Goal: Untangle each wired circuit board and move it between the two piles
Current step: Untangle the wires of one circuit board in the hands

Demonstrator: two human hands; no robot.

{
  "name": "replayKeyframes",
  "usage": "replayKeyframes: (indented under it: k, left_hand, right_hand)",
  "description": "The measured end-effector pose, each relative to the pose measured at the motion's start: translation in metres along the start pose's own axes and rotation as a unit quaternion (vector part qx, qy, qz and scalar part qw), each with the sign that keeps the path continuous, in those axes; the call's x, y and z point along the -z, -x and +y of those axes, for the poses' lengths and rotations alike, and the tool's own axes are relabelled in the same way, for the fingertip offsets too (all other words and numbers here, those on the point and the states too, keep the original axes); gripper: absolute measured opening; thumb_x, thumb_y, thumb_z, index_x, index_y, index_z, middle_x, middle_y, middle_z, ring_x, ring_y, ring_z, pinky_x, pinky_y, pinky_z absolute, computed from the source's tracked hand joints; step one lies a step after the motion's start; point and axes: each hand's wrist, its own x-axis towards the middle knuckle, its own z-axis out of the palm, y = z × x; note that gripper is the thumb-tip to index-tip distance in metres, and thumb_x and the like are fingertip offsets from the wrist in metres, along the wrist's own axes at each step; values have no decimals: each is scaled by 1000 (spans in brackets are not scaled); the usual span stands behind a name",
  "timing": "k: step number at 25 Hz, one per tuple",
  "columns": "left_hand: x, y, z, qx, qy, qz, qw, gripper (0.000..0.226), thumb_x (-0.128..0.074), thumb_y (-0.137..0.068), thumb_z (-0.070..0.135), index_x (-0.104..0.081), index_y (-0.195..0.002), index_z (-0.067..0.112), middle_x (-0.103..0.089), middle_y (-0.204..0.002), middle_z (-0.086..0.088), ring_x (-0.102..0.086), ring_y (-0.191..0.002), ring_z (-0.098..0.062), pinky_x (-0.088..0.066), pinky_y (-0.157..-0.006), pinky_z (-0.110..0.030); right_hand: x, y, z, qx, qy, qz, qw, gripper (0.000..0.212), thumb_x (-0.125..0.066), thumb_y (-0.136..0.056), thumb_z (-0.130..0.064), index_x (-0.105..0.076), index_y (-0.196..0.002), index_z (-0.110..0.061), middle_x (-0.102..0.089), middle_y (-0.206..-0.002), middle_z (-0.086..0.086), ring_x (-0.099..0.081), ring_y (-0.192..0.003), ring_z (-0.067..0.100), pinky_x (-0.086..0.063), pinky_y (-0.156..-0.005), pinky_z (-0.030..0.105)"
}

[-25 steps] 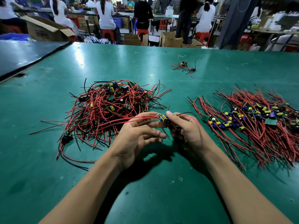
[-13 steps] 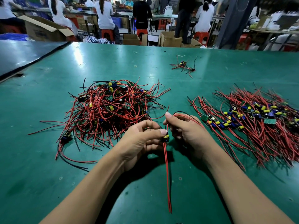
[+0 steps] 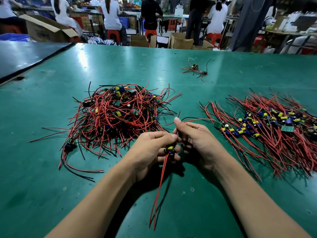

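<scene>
1. The tangled pile (image 3: 118, 117) lay left on the green table (image 3: 51, 186).
2. The left hand (image 3: 151, 152) pinched a small circuit board (image 3: 170, 149) between the piles, two red leads (image 3: 158, 194) hanging toward the person.
3. The right hand (image 3: 199, 145), just beside, curled round the board's upper wire (image 3: 199, 119).
4. The sorted pile (image 3: 274, 131) lay right of both hands.

A strip of bare green surface (image 3: 190, 90) runs between the tangled pile (image 3: 118, 115) on the left and the sorted pile (image 3: 274, 131) on the right, with loose wire ends from both poking into it. The left hand (image 3: 152, 152) and right hand (image 3: 199, 143) fill its near end, holding a circuit board (image 3: 169, 149) whose red wires (image 3: 158, 194) hang down between the forearms. Farther back, a small stray cluster (image 3: 195, 69) lies mid-surface, well apart from both piles.
</scene>
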Motion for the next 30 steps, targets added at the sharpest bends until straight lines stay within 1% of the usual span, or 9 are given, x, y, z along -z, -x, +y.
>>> replayKeyframes:
  k: [4,6,9,13,15,18,24,27,30]
  left_hand:
    - [-1,-1,0,-7,1,21,1000,14,-59,-93,9,-70,-87,4,-62,-63,-8,-57,-50,-18,-45,-51,-25]
    - [0,0,1,-3,15,13,1000,16,-55,-95,11,-67,-88,4,-61,-62,-6,-56,-47,-17,-44,-44,-20]
    - [2,1,2,-8,11,6,1000,20,-56,-95,15,-67,-81,7,-60,-61,-4,-54,-46,-15,-40,-47,-21]
    - [0,0,1,-4,9,-6,1000,18,-60,-93,13,-66,-78,6,-59,-61,-6,-51,-48,-15,-45,-48,-21]
    - [0,0,0,-12,3,-8,1000,17,-60,-92,12,-65,-77,7,-60,-61,-7,-51,-51,-15,-45,-47,-20]
    - [0,-1,-1,-31,-20,-19,999,17,-60,-92,8,-64,-75,6,-61,-60,-5,-54,-51,-12,-45,-45,-19]
    - [-1,1,-1,-42,-50,-30,997,18,-60,-91,6,-65,-74,5,-61,-59,-6,-55,-52,-12,-45,-46,-20]
    - [-2,3,-2,-55,-93,-34,994,16,-61,-90,4,-66,-75,3,-61,-60,-10,-51,-53,-20,-45,-48,-23]
    - [-6,3,-5,-71,-144,-20,987,14,-61,-90,4,-70,-78,5,-59,-60,-9,-50,-51,-21,-42,-50,-26]
  right_hand:
    - [-3,2,6,19,-40,-63,997,26,-86,-77,-40,-72,-81,-19,-60,-71,9,-50,-55,20,-46,-55,31]
    - [1,3,5,31,-31,-77,996,36,-88,-74,-39,-74,-94,-12,-61,-78,13,-44,-60,21,-41,-60,33]
    - [4,2,4,52,13,-69,996,58,-87,-72,-49,-69,-95,1,-58,-74,16,-38,-58,31,-28,-51,34]
    - [-2,-1,6,41,-9,-21,999,45,-85,-74,-51,-73,-82,-8,-44,-81,20,-34,-74,37,-29,-66,48]
    - [-4,-2,5,40,-4,7,999,40,-86,-72,-50,-74,-75,-12,-42,-73,18,-30,-58,30,-28,-56,36]
    - [-4,-4,-2,49,-34,70,996,35,-81,-68,-46,-72,-66,-12,-36,-54,1,-26,-36,7,-16,-38,17]
    - [-1,-5,-9,14,-124,98,987,39,-73,-75,-44,-59,-69,-8,-33,-52,-3,-22,-30,2,-15,-31,16]
    - [1,-5,-11,-47,-161,81,982,42,-68,-84,-41,-54,-58,-12,-33,-45,-5,-21,-26,2,-14,-30,15]
    - [2,-4,-11,-56,-77,89,992,41,-72,-80,-42,-53,-57,-14,-30,-45,-5,-21,-27,3,-13,-40,18]
